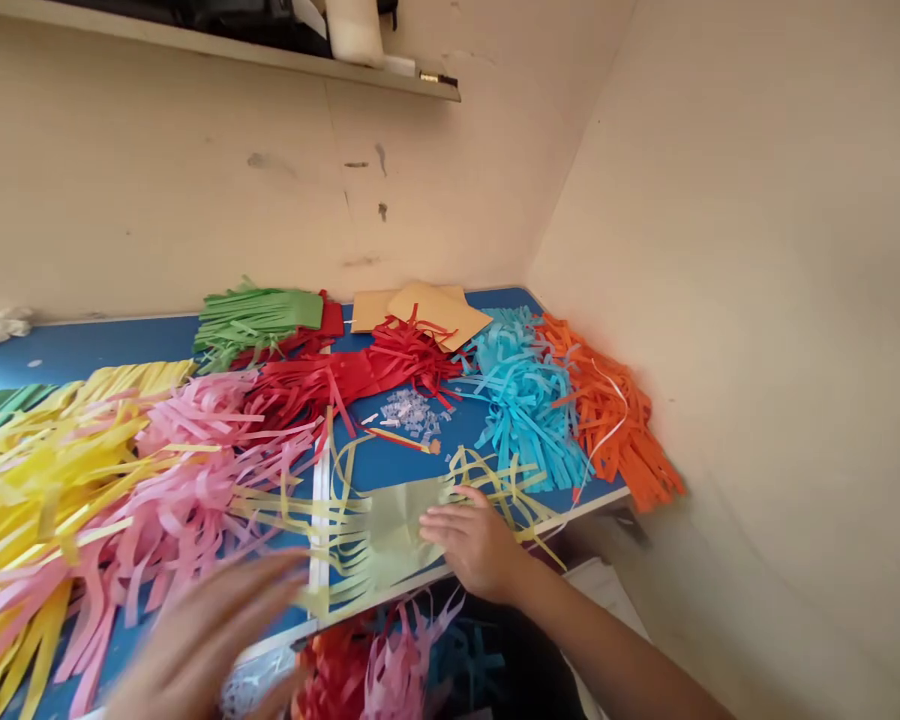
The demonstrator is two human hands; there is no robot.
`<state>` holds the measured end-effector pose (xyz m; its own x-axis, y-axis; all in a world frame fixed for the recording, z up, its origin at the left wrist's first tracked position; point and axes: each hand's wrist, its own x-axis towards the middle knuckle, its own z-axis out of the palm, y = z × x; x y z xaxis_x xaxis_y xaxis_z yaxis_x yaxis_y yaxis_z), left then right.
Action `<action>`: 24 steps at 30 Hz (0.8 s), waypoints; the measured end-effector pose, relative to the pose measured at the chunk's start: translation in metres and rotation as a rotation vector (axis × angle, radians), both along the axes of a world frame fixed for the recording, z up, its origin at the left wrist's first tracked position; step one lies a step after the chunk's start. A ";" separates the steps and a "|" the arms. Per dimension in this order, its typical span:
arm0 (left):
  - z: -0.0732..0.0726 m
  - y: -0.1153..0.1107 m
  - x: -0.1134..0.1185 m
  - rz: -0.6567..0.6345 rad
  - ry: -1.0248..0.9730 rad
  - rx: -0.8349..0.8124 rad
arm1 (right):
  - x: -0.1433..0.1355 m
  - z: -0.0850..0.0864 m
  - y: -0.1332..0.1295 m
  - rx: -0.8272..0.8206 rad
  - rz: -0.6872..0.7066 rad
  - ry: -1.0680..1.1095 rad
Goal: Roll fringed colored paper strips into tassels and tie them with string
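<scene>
The right hand (476,545) lay loosely open on the fringed paper (399,532). Left of it, the open left hand (206,640) blurred, hold unclear.

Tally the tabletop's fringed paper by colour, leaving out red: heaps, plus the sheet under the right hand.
Light blue heap: 1
Orange heap: 1
Pink heap: 1
Yellow heap: 1
Green heaps: 2
Pale yellow sheet: 1
Total: 7

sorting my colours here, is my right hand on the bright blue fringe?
No, the right hand rests on the pale green fringed sheet.
</scene>
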<state>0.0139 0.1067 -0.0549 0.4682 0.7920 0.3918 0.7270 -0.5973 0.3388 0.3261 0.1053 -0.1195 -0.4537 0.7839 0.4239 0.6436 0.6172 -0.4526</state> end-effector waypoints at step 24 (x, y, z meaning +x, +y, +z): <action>-0.037 0.066 0.103 0.338 0.444 -0.427 | -0.021 -0.006 0.041 -0.177 -0.552 -0.219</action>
